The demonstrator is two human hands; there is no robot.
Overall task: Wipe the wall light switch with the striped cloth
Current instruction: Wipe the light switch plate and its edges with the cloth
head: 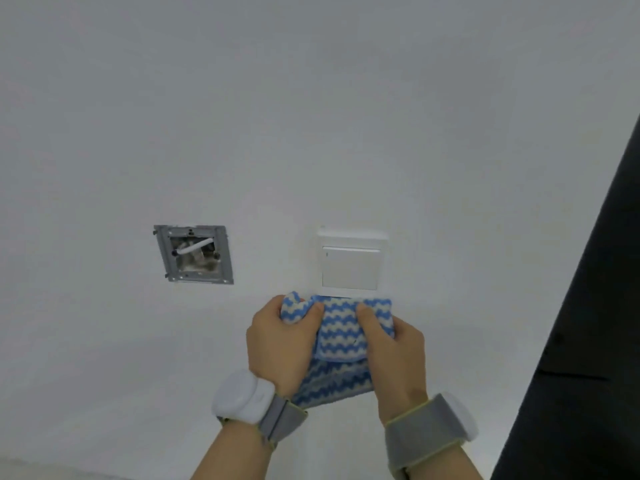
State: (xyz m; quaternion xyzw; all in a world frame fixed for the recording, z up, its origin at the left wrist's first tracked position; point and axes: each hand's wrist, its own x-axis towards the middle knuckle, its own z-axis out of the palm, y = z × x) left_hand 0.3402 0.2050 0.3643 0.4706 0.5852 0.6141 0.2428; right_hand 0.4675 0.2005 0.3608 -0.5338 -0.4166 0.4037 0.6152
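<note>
Right of an open metal wall box (194,254), the left hand (277,341) and right hand (394,344) each keep a closed grip on the folded blue-and-white striped cloth (341,332), its top edge just below the white light switch (350,266).

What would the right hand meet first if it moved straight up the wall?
Probably the light switch: the right hand, gripping the striped cloth, sits just below its lower edge. Cloth would likely touch first.
</note>
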